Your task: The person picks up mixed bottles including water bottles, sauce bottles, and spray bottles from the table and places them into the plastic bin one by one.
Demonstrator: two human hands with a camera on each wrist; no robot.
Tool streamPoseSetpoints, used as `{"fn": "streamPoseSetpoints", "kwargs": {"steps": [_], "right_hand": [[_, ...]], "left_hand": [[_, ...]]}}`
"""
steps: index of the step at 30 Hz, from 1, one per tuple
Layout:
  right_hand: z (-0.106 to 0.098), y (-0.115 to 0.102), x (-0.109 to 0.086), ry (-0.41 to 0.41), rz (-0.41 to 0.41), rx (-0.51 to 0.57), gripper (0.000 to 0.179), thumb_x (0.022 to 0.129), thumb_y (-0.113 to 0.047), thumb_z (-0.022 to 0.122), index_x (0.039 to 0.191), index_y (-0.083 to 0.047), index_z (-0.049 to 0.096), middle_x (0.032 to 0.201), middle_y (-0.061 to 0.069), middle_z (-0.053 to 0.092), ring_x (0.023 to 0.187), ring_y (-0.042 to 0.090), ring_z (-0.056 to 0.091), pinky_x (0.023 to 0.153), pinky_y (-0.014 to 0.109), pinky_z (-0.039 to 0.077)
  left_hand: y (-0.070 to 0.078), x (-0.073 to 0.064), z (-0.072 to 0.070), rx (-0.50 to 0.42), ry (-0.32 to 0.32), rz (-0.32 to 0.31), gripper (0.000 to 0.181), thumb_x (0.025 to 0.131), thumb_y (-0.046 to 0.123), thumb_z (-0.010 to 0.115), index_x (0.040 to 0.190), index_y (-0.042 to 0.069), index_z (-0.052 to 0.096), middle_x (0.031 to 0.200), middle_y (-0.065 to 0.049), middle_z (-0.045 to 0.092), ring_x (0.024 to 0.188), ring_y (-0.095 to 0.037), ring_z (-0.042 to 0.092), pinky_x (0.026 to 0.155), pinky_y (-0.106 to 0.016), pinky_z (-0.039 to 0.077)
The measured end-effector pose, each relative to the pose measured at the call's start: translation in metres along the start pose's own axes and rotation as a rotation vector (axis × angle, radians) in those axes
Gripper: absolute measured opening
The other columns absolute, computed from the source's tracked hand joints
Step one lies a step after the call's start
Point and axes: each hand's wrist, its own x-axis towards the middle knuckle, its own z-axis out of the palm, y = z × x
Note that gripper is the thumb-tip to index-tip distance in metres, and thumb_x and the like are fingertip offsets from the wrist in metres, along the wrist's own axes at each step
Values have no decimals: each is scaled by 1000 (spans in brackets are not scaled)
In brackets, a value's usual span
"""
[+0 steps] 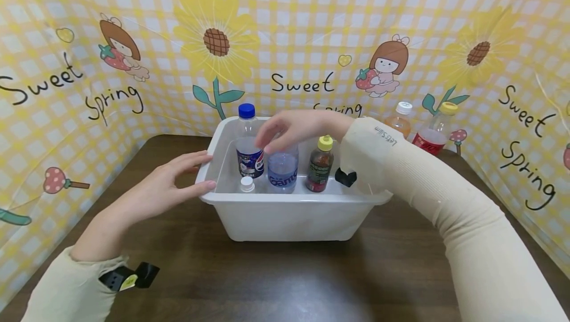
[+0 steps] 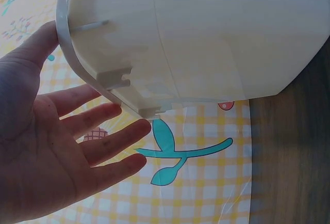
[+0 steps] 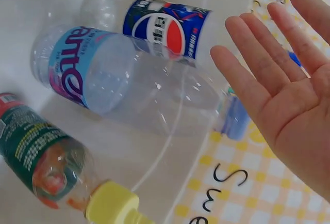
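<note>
A white plastic basin [image 1: 294,218] stands on the table with several bottles upright in it. My left hand [image 1: 175,183] rests on its left rim, fingers straight and spread; the left wrist view shows the thumb at the rim. Over the basin, my right hand [image 1: 291,131] hangs with loosely extended fingers, its fingertips near the blue cap [image 3: 236,118] of a clear water bottle [image 1: 282,172]. The hand hides that cap in the head view. Left of it is a Pepsi bottle [image 1: 250,161] with a blue cap; right of it, a green-labelled bottle [image 1: 318,171] with a yellow cap.
A small white-capped bottle [image 1: 247,184] is at the basin's front left. Behind my right sleeve, outside the basin, are an orange drink bottle [image 1: 401,123] and a red-labelled bottle [image 1: 429,140]. A checked yellow cloth [image 1: 285,25] screens the dark wooden table [image 1: 276,282].
</note>
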Motion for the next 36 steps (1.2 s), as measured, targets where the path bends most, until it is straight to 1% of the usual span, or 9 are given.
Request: {"fn": "streamPoseSetpoints", "kwargs": {"steps": [3,7,9,16,18,21,26,31,36], "right_hand": [[-4,2,-9,34,-9,6,36,92,-22,58,125,-8,56,127,6,58,116,16,54,94,33,49],[-7,4,-20,80,-18,18,32,92,-23,58,122,-12,58,126,5,58,115,14,54,96,32,48],[-8,4,-25,101,-24,30,31,91,-22,59,121,-14,59,127,7,58,115,13,54,97,33,47],[-12,5,-45,161,-59,50,29,91,-17,59,119,-9,60,123,10,60,112,15,57,96,34,48],[-13,6,-50,178,-57,53,29,91,-17,59,119,-8,60,123,10,60,111,15,58,95,34,49],[-13,6,-60,202,-56,86,31,91,-16,59,120,-6,59,125,13,59,111,17,59,94,35,49],[-14,10,-81,247,-33,138,31,92,-15,58,122,-7,57,123,7,61,110,18,61,94,37,49],[-12,19,-102,313,-2,139,30,93,-20,57,122,-12,58,120,2,62,111,19,61,95,33,48],[-7,28,-123,377,12,176,30,94,-20,55,123,-11,57,123,2,62,114,20,60,97,30,47]], "left_hand": [[0,0,0,0,0,2,65,89,44,59,142,13,39,150,-14,34,126,-36,43,93,-59,41],[0,0,0,0,0,1,65,89,44,59,142,13,39,149,-14,34,125,-36,44,93,-59,41],[0,0,0,-1,0,1,65,89,44,59,142,13,39,150,-14,34,125,-36,44,93,-59,41],[-1,0,0,-7,-1,-2,65,89,44,59,142,12,39,150,-15,33,126,-38,43,94,-60,40],[-1,0,0,-7,0,-3,65,89,44,59,142,11,39,150,-15,33,126,-38,43,94,-61,40],[-2,0,0,-6,0,-5,65,89,44,59,142,12,39,150,-15,33,126,-37,43,94,-61,40],[-1,-1,0,-5,0,-5,65,89,44,59,142,13,39,150,-14,33,127,-37,43,93,-60,41],[-1,-1,0,1,-2,0,64,90,44,58,142,13,39,150,-14,33,126,-37,43,92,-60,42],[-1,0,0,3,-2,8,64,90,44,58,142,12,39,150,-14,33,125,-37,43,92,-60,42]]}}
